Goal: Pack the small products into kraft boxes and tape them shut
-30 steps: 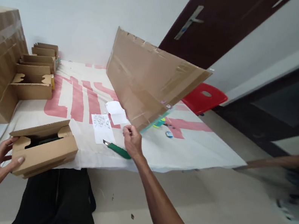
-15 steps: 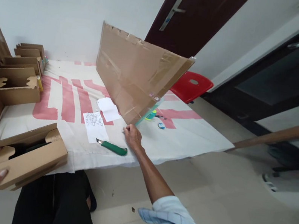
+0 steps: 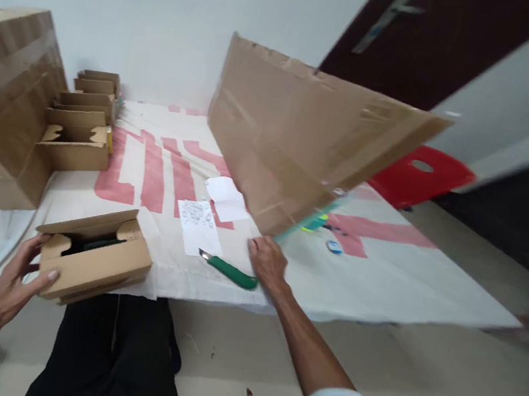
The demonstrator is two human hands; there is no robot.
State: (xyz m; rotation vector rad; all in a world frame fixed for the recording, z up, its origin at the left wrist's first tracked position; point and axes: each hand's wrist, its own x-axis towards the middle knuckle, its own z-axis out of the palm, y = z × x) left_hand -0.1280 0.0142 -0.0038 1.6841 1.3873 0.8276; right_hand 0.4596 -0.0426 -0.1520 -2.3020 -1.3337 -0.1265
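At the table's near left edge, my left hand point(image 3: 22, 279) grips one end of a small open cardboard box point(image 3: 103, 271), thumb on its near side and fingers behind. Something dark lies inside the box, too shadowed to name. My right hand point(image 3: 268, 263) rests on the cloth with its fingers curled closed, by the lower corner of a large cardboard box point(image 3: 294, 142). Whatever is between those fingers, if anything, is hidden. Just left of that hand lies a green utility knife point(image 3: 234, 273) with its blade out. Beyond the knife is a paper sheet with small drawings point(image 3: 199, 224).
Several open small boxes point(image 3: 73, 156) stand in a row at the left, beside another large carton point(image 3: 3, 107). A folded white paper point(image 3: 226, 198) and a tape roll point(image 3: 334, 246) lie on the cloth-covered table point(image 3: 384, 272). Behind the right side is a red chair point(image 3: 419, 183).
The view has turned left, so everything sits further right in it. My left hand still holds the small box, and my right hand stays by the large box's corner.
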